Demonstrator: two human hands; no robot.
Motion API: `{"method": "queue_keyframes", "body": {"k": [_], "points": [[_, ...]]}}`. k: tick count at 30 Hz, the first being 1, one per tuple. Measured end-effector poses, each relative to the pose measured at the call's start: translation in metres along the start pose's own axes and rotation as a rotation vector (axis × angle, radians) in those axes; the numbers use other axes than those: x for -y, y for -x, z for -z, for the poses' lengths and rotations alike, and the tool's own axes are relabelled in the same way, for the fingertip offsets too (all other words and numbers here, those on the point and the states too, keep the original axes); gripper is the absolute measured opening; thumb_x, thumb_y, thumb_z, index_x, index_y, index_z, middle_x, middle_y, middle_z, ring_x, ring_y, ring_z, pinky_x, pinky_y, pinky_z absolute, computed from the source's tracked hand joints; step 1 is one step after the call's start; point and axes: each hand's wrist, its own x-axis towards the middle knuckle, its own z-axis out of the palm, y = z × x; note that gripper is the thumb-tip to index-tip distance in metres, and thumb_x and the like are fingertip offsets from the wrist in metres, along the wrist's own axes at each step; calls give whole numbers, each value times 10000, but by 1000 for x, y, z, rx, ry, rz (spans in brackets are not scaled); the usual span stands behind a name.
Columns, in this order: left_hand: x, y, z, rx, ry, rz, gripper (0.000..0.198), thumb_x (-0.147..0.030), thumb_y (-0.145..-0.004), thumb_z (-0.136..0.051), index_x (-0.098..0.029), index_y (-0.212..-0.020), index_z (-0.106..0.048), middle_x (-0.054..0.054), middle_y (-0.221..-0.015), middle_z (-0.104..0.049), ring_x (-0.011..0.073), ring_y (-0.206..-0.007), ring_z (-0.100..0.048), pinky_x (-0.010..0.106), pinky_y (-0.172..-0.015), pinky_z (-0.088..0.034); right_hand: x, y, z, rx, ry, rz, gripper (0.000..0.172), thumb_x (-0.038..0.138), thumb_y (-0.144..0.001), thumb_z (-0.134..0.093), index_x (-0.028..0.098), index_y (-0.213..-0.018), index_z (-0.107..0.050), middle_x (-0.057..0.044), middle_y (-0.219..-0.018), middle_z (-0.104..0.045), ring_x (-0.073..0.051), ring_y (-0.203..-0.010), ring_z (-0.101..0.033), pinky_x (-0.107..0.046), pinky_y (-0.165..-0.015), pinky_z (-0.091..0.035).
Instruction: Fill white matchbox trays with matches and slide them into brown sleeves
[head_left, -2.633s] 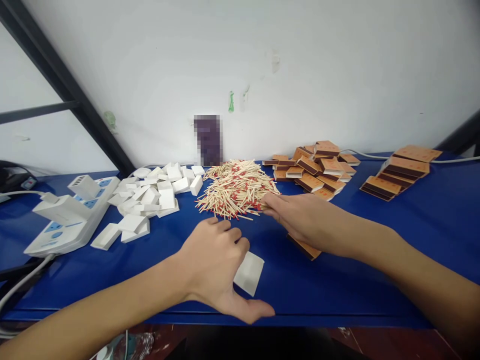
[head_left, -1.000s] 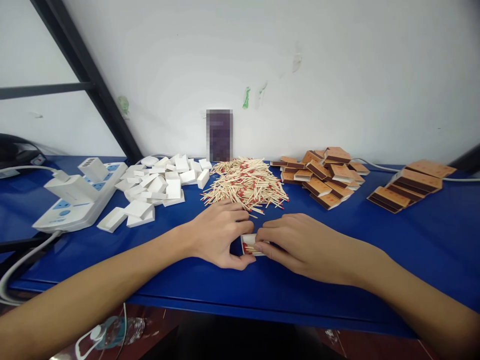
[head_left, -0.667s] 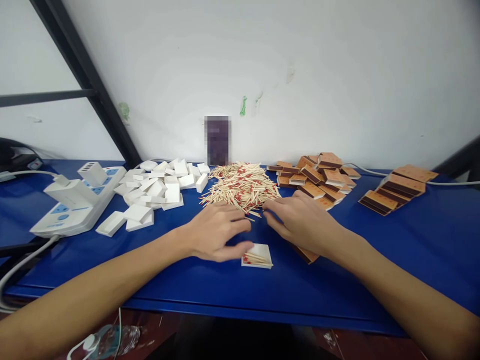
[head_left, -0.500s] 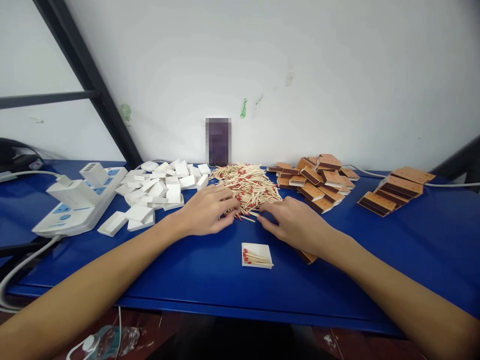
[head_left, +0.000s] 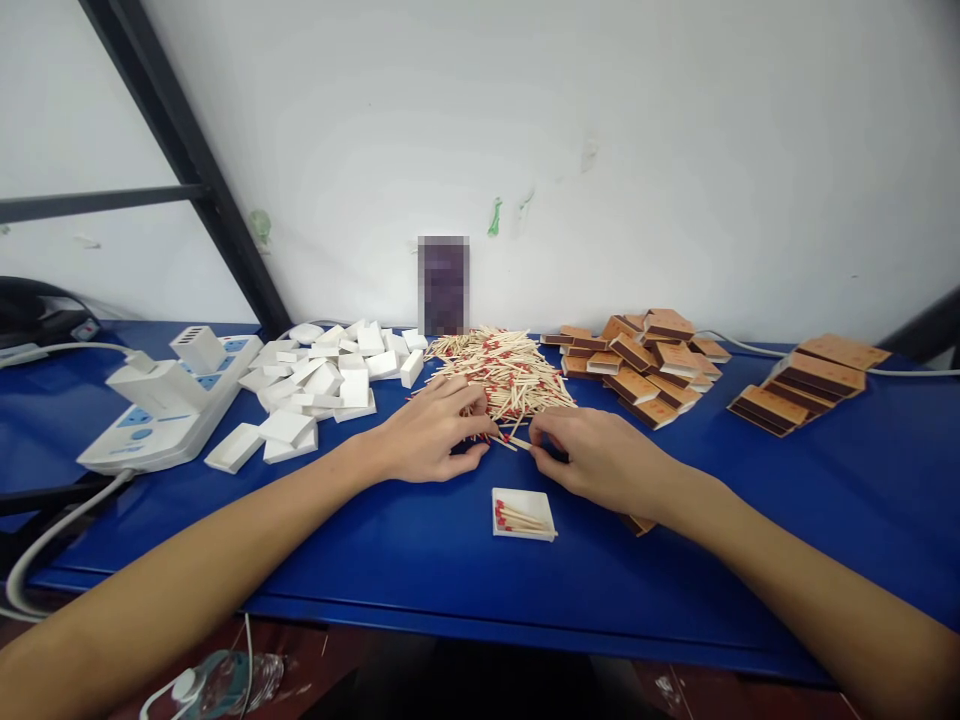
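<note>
A heap of red-tipped matches [head_left: 504,362] lies at the middle back of the blue table [head_left: 390,560]. My left hand [head_left: 431,437] and my right hand [head_left: 592,457] rest at the heap's near edge, fingers curled and pinching together over a few matches between them. A small white inner tray [head_left: 523,514] with several matches in it lies on the table just in front of both hands, untouched. An orange matchbox sleeve [head_left: 639,524] peeks out from under my right wrist.
A pile of empty white trays [head_left: 322,385] lies left of the matches, beside a white power strip [head_left: 154,405] with plugs and cables. Orange matchboxes [head_left: 649,360] are piled to the right, with a neat stack [head_left: 810,375] further right. A plastic bottle [head_left: 217,685] lies below the table edge.
Both hands left the white tray after laying matches in it and moved back to the heap. They now gather matches at its near edge. The tray stays where it was.
</note>
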Motion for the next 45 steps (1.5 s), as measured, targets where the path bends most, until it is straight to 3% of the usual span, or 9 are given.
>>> {"method": "queue_keyframes", "body": {"k": [17, 26, 30, 38, 45], "points": [[-6, 2, 0, -2, 56, 1, 255, -311, -953, -489, -209, -1094, -675, 89, -1097, -557, 235, -1023, -486, 390, -923, -394, 6, 1, 1, -4, -118, 38, 73, 189, -846, -513, 200, -789, -557, 8, -730, -603, -128, -622, -492, -262, -575, -288], [-5, 3, -4, -8, 46, 20, 266, -342, -948, -515, -207, -1095, -692, 91, -1114, -559, 249, -1060, -475, 404, -942, -394, -5, -3, -9, -194, -250, 169, 115, 110, -794, -523, 205, -742, -484, 18, -705, -558, -125, -624, -489, -247, -589, -353], [-6, 2, -3, -11, 52, 9, 245, -326, -953, -504, -225, -1054, -703, 90, -1119, -550, 252, -1065, -468, 411, -946, -394, -5, -3, -10, -240, -292, 261, 148, 97, -861, -453, 199, -849, -560, -11, -775, -604, -142, -684, -530, -262, -637, -404], [-5, 2, -1, -6, 72, 3, 231, -235, -930, -505, -223, -1085, -677, 82, -1120, -539, 235, -1054, -482, 397, -950, -395, -2, -3, -9, -360, -395, 223, 285, 79, -854, -457, 199, -1021, -654, -32, -898, -721, -154, -786, -659, -273, -714, -484], [-3, 2, -4, -16, 64, -2, 259, -171, -922, -488, -219, -1102, -667, 82, -1122, -530, 235, -1053, -472, 397, -948, -384, -4, -3, -14, -346, -239, 212, 136, 203, -926, -547, 188, -904, -680, -60, -864, -656, -178, -789, -604, -289, -674, -472]]}}
